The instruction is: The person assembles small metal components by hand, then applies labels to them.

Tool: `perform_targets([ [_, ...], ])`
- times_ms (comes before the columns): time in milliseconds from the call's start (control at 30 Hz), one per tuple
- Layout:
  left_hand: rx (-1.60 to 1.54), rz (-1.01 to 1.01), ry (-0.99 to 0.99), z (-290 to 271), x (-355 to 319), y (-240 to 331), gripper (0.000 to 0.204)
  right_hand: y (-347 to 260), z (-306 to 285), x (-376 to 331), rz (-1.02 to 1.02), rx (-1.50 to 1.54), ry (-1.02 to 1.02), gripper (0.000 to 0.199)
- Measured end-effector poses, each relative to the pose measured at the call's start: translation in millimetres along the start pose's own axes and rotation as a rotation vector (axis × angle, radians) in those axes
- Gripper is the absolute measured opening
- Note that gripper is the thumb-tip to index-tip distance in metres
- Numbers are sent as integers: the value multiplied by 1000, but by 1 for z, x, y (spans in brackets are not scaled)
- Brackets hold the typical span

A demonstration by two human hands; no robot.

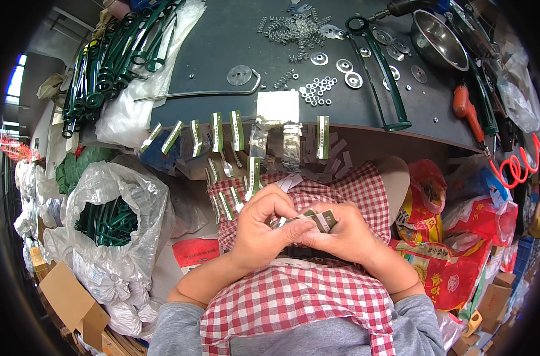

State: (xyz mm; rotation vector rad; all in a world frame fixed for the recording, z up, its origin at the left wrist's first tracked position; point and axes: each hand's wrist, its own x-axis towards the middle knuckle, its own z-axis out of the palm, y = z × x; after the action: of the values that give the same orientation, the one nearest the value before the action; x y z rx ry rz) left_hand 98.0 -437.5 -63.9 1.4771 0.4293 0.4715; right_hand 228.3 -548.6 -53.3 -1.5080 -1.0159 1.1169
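In front of my apron both hands meet with fingers bent. My right hand is closed on a small green-and-white label, which sticks out between the thumb and fingers. My left hand pinches at the same label's left part, where a whitish edge shows by the fingertips; what exactly lies there is partly hidden. Just beyond the hands, similar green-and-white labels hang from the table edge and cling to my checked apron. Loose pale paper strips lie past my lap, under the tabletop.
The dark table carries springs, nuts, metal discs, a green frame and a steel bowl. Green parts pile at left, above a plastic sack. A red air tool lies right.
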Motion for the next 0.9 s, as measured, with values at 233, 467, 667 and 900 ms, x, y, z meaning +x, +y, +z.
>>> perform_targets([
  [233, -2, 95, -29, 4, 5, 21, 3, -17, 1, -11, 177, 756, 92, 18],
  [467, 225, 241, -337, -6, 14, 51, 4, -22, -13, -22, 79, 391, -77, 15],
  [667, 121, 261, -350, -1, 14, 46, 5, -31, -11, -23, 71, 441, -92, 14],
  [900, 113, 269, -284, 0, 11, 37, 12, -26, -8, -23, -70, 362, -17, 13],
])
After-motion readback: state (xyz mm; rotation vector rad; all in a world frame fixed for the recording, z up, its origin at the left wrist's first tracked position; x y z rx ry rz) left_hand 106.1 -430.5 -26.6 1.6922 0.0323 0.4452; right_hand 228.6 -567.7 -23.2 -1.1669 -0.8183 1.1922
